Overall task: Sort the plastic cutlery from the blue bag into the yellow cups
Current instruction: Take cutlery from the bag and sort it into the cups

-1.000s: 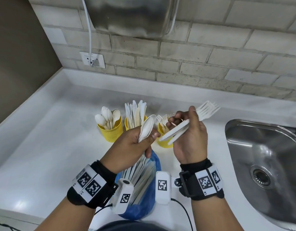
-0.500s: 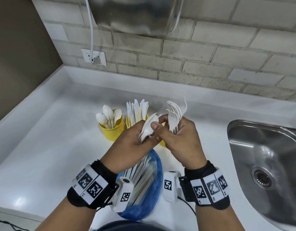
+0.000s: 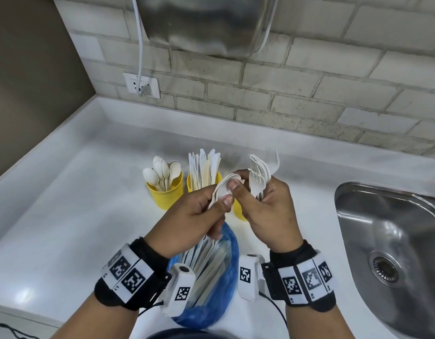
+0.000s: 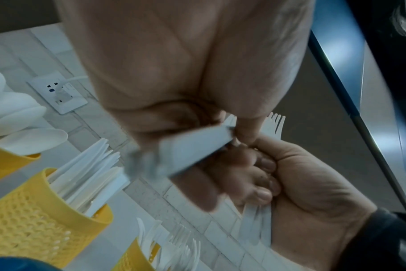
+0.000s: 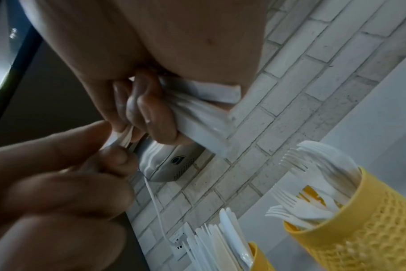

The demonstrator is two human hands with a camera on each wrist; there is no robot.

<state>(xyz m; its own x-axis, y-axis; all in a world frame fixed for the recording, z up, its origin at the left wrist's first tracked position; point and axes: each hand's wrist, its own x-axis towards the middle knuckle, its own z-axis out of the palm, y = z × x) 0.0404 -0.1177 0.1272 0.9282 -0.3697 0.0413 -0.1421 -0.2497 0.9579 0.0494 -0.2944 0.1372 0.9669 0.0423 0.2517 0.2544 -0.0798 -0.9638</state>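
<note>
Hands (image 3: pixel 236 204) hide the fork cup (image 3: pixel 239 212); sink (image 3: pixel 392 241) right.

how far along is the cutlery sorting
Done: the yellow cups already hold white plastic spoons, knives and forks. In hand: left hand grips spoons, right hand grips forks. Left: more cutlery remains in the blue plastic bag.

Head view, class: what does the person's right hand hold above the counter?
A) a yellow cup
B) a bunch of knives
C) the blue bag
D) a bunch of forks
D: the right hand grips a bunch of forks, tines pointing up, beside the spoons held in the left hand.
</note>
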